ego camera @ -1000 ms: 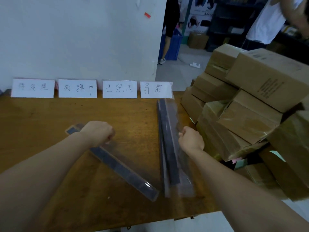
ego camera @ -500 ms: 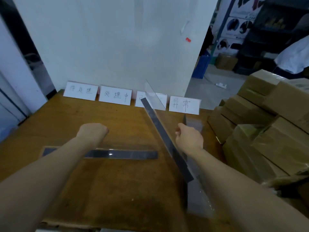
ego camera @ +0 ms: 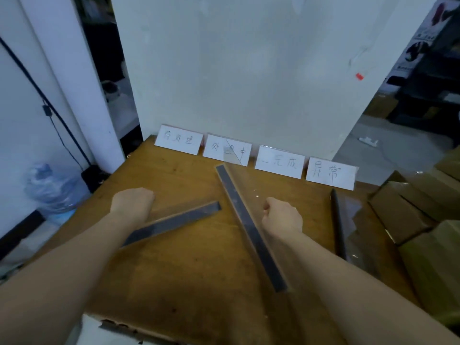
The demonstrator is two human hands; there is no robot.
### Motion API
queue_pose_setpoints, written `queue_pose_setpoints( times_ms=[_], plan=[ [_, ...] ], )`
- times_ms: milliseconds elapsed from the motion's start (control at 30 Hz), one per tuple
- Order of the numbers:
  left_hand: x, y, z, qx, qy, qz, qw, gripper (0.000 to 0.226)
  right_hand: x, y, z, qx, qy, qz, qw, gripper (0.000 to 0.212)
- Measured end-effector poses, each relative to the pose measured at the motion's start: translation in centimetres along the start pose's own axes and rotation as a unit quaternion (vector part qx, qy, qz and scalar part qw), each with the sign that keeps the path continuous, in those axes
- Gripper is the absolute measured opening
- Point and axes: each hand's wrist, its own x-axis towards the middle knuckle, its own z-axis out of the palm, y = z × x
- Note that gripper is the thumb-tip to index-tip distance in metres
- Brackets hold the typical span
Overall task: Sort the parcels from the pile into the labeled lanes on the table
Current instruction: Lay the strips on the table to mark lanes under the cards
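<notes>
**Concealed or unclear.** Only the backs of both hands show; the fingertips are curled out of sight.
- The left hand (ego camera: 132, 202) is fisted at the clear edge of the left parcel (ego camera: 179, 220). The knuckles hide the contact point.
- The right hand (ego camera: 281, 216) is also fisted and grips the transparent margin of the right parcel (ego camera: 249, 227).
- The far end of the right parcel overlaps the second label (ego camera: 227, 150) and blurs its middle character.
- The cardboard boxes (ego camera: 398, 215) are cut off at the right edge.

**Surface and room.** A brown wooden table (ego camera: 189, 270) stands against a white wall panel (ego camera: 249, 70).
- The first label (ego camera: 178, 140), second label, third label (ego camera: 280, 161) and fourth label (ego camera: 331, 173) stand along the far edge.
- The left parcel sits diagonally at mid-table, with its near end under the left forearm.
- The right parcel runs from the second label toward the near right.
- A third parcel (ego camera: 338, 225) lies in front of the fourth label, beside the boxes.
- A water bottle (ego camera: 52, 188) stands on the floor at left.

**Containers.** Each parcel is a clear sleeve holding one long dark strip. The boxes are closed, so their contents cannot be seen.
</notes>
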Motion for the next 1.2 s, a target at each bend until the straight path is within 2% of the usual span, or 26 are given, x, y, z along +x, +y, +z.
queue_pose_setpoints(
  times_ms=[167,300,400,500,567,667,700,733,767,900,1033,1133,1200],
  plan=[
    [1.2,-3.8,1.2,-0.048,-0.016,-0.028,0.998,0.012,1.0,-5.0,2.1,-0.002,-0.026,-0.005,1.000,0.009],
    [1.6,-5.0,1.7,-0.074,-0.022,-0.057,0.995,0.018,1.6,-8.0,4.0,0.005,-0.029,-0.010,1.000,0.013],
    [1.8,-5.8,2.8,-0.104,-0.029,-0.089,0.990,0.018,2.1,-9.1,4.9,0.010,-0.047,-0.007,0.999,0.016],
    [2.6,-6.3,3.7,-0.129,-0.045,-0.075,0.988,0.017,2.9,-9.5,5.5,0.017,-0.060,-0.012,0.998,0.017],
    [3.1,-6.2,4.1,-0.180,-0.061,-0.096,0.977,0.017,3.6,-9.7,5.8,0.018,-0.068,-0.023,0.997,0.018],
    [4.0,-7.0,4.6,-0.171,-0.098,-0.087,0.977,0.032,4.5,-10.1,6.4,0.027,-0.087,-0.038,0.995,0.018],
    [4.2,-7.2,4.3,-0.205,-0.138,-0.095,0.964,0.037,4.8,-10.2,6.6,0.034,-0.090,-0.041,0.995,0.017],
    [4.4,-7.5,4.1,-0.285,-0.153,-0.147,0.935,0.043,5.0,-10.3,6.7,0.039,-0.095,-0.043,0.994,0.017],
    [4.3,-8.0,4.1,-0.307,-0.145,-0.163,0.927,0.045,5.3,-10.4,6.9,0.043,-0.102,-0.048,0.993,0.017],
    [4.6,-9.0,4.4,-0.238,-0.130,-0.160,0.949,0.029,6.1,-10.7,7.8,0.040,-0.122,-0.065,0.990,0.019],
    [5.4,-9.5,4.9,-0.234,-0.100,-0.148,0.956,0.023,6.2,-11.1,8.2,0.026,-0.104,-0.064,0.992,0.016],
    [6.5,-10.3,5.6,-0.238,-0.084,-0.161,0.954,0.025,6.2,-11.5,8.2,0.023,-0.083,-0.065,0.994,0.012],
    [7.0,-11.2,5.9,-0.197,-0.072,-0.141,0.968,0.025,6.1,-12.0,8.3,0.024,-0.069,-0.063,0.995,0.011]
  ],
)
